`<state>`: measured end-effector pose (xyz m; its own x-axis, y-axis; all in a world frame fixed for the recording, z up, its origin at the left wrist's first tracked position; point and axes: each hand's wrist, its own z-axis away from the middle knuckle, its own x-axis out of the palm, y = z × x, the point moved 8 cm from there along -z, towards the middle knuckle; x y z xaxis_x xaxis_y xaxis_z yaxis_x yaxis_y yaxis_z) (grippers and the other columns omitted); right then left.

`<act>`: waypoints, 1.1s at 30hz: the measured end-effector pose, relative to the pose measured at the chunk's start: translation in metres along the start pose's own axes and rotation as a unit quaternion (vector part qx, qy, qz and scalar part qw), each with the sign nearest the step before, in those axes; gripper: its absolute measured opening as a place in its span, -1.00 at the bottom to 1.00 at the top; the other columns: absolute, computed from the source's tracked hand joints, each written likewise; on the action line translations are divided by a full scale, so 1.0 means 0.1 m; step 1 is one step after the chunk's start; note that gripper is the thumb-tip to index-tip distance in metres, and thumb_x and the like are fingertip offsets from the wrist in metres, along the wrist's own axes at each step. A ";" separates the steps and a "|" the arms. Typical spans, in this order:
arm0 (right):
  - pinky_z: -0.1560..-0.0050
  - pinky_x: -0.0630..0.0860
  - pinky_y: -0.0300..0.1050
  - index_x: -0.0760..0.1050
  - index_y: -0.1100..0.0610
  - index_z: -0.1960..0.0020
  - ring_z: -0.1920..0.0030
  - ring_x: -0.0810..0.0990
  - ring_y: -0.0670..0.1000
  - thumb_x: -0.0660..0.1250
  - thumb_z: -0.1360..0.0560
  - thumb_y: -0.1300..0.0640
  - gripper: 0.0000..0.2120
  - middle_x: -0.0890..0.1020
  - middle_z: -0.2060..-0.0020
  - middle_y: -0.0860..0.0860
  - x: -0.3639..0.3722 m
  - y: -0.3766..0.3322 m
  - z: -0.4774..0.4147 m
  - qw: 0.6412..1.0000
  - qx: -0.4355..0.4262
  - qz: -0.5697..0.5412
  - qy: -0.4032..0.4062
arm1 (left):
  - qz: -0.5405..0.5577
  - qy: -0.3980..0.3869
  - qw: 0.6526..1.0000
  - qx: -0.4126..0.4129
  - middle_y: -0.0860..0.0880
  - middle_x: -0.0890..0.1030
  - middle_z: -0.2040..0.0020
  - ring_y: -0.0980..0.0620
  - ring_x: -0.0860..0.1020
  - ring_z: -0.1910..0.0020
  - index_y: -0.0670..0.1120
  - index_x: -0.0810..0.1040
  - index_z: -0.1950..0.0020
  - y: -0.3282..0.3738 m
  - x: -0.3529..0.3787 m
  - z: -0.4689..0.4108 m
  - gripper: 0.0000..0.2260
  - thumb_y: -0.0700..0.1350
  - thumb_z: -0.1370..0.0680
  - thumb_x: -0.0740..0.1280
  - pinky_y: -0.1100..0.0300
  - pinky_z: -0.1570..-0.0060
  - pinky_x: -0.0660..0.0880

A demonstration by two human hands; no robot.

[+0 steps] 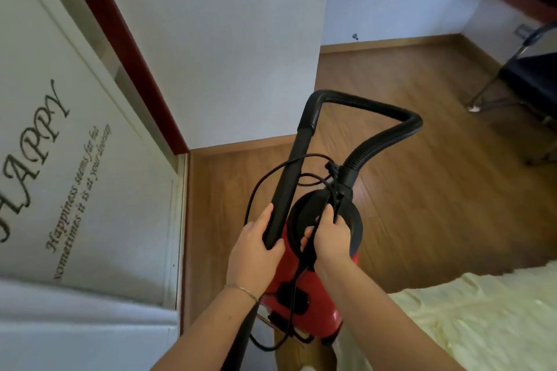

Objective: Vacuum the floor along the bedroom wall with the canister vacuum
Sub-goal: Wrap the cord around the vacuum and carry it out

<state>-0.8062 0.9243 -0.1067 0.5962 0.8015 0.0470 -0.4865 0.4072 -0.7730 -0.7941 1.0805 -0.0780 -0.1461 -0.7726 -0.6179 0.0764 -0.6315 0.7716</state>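
A red canister vacuum (304,289) with a black round top hangs in front of me above the wooden floor (407,166). My left hand (256,250) grips the lower end of its black wand (289,187). My right hand (330,236) holds the black carry handle and the thin black power cord (265,178) on top of the canister. The ribbed black hose (376,141) loops up from the canister, bends twice and joins the wand. The cord hangs in loose loops. The wand's nozzle end is hidden.
A white door (75,159) with black lettering and a red frame (120,39) stands at the left. White walls with a wooden skirting board (241,146) meet ahead. A dark chair (524,81) stands at the right. A pale bedspread (467,319) fills the lower right.
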 end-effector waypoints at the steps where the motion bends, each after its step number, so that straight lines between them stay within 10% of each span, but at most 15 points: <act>1: 0.49 0.40 -0.12 0.40 0.19 -0.02 0.57 0.39 0.05 0.09 -0.63 -0.02 -0.72 0.44 0.50 0.08 0.10 -0.11 -0.17 1.000 0.000 -0.007 0.003 | -0.001 -0.007 1.000 0.003 0.08 0.44 0.03 0.17 0.51 0.17 0.20 0.13 -0.49 0.02 0.01 -0.23 -0.41 -0.07 -0.54 0.30 0.35 0.23 0.45; 33: 0.41 0.47 -0.09 0.41 0.14 -0.21 0.53 0.43 0.04 0.06 -0.63 -0.05 -0.68 0.48 0.47 0.07 -0.29 -3.42 -4.36 0.949 0.034 -0.233 0.210 | -0.076 -0.215 0.963 0.145 0.11 0.44 -0.06 0.19 0.51 0.04 0.23 0.15 -0.48 2.78 2.33 -5.15 -0.43 -0.04 -0.53 0.30 0.30 0.03 0.50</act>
<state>-0.3786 0.5705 -0.1192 0.9514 0.2889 0.1066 -0.1395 0.7131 -0.6871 -0.2988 0.6907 -0.0853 -0.5338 -0.5339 -0.6557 -0.2475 -0.6428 0.7249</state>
